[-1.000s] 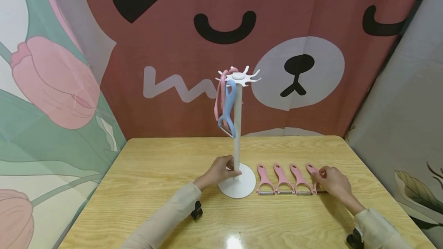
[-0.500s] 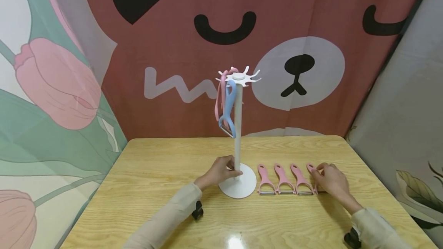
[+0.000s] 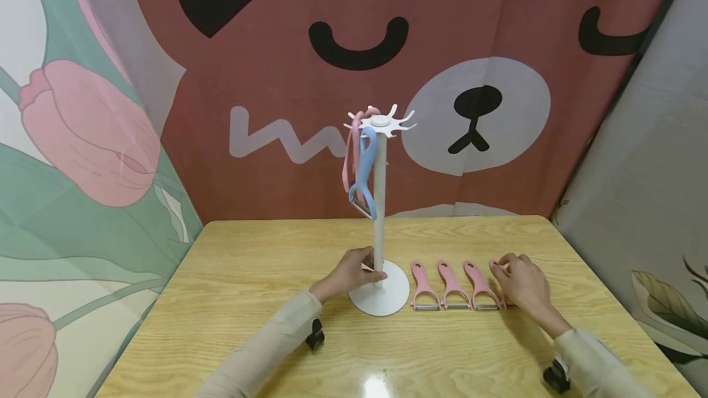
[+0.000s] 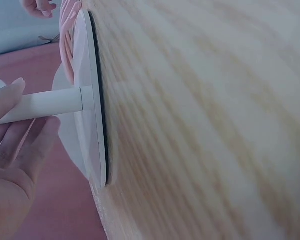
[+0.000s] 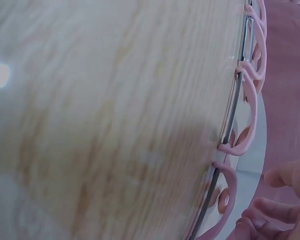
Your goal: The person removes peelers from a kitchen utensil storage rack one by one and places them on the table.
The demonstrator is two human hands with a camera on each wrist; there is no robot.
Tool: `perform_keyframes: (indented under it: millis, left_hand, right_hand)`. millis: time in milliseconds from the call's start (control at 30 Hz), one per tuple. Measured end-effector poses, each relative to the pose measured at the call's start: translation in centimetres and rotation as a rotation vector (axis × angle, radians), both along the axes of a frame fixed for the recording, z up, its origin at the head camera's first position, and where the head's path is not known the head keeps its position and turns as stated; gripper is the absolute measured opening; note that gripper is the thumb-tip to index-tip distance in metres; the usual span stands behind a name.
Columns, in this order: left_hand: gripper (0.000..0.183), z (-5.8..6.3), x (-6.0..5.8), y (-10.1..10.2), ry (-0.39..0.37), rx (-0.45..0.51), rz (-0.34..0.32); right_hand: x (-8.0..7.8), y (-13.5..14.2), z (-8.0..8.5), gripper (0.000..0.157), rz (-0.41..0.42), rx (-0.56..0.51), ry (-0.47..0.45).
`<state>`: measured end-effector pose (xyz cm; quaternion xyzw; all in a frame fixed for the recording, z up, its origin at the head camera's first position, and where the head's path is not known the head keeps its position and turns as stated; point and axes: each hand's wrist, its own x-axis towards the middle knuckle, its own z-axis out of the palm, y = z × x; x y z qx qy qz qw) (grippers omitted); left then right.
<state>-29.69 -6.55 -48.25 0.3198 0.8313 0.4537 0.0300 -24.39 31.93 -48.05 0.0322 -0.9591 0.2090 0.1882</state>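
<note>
My left hand (image 3: pixel 354 274) holds the foot of the pole (image 4: pixel 45 104) of a white stand, thumb and fingers round it just above the round base (image 3: pixel 381 306). A blue Y-shaped peeler (image 3: pixel 365 164) hangs from the hooked top (image 3: pixel 395 124), beside pink peelers (image 3: pixel 356 146). Several more pink peelers lie in a row right of the base, blades toward me. Over the rightmost peeler (image 5: pixel 231 187) is my right hand (image 3: pixel 522 284), fingertips at its handle's far end. In the right wrist view thumb and fingers (image 5: pixel 277 209) stand apart; the handle is mostly hidden.
The wooden table (image 3: pixel 265 263) reaches back to a curtain (image 3: pixel 265 189) with a bear print. Other pink peelers (image 3: pixel 423 287) lie close side by side, a short way right of the stand's base. Patterned cloths hang at left and right.
My right hand has shifted slightly left and away from me, toward the far end of the rightmost peeler's handle. The left hand and the stand have stayed in place.
</note>
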Motion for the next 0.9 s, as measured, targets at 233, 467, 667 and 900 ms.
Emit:
perform_keyframes:
  millis: [233, 467, 667, 900]
  left_hand:
    - [0.021, 0.1, 0.0, -0.3, -0.027, 0.023, -0.014]
    - [0.021, 0.1, 0.1, -0.7, -0.016, 0.029, -0.023]
    - [0.021, 0.1, 0.2, -1.1, -0.018, 0.025, -0.012]
    - [0.021, 0.1, 0.1, -1.6, -0.014, 0.006, 0.006]
  right_hand:
    - [-0.1, -0.5, 0.4, 0.026, 0.018, -0.014, 0.015]
    - [-0.3, -1.3, 0.6, 0.023, 0.064, -0.063, 0.043]
    - [-0.7, -2.2, 0.6, 0.024, 0.126, -0.111, 0.086]
    - [-1.1, -4.1, 1.3, 0.021, 0.203, -0.149, 0.145]
